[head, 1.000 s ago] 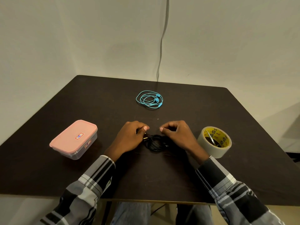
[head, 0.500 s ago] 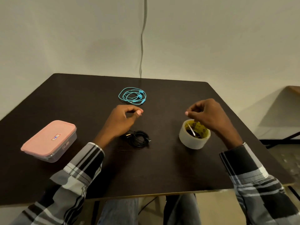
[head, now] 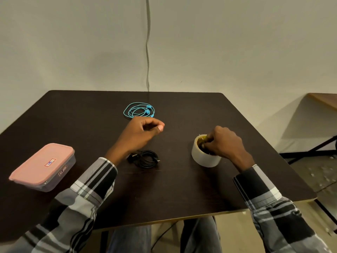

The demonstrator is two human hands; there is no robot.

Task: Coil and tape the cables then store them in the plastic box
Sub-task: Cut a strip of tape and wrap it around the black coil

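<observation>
A coiled black cable (head: 145,158) lies on the dark table (head: 173,189) in front of me. My left hand (head: 140,134) hovers above and behind it with fingers curled, holding nothing I can see. A coiled blue earphone cable (head: 139,110) lies farther back. A roll of clear tape (head: 204,156) stands at the right; my right hand (head: 225,143) rests on its top with fingertips reaching into the core. The plastic box (head: 42,166) with its pink lid on sits at the left.
A grey cord (head: 147,44) runs down the wall behind the table. Another table's corner (head: 324,99) and dark metal legs (head: 313,150) show at the right. The table's front edge is close to my lap.
Both hands let go of the black cable. My right hand moved right to the tape roll and came down onto it. My left hand lifted and shifted back. The view swung right.
</observation>
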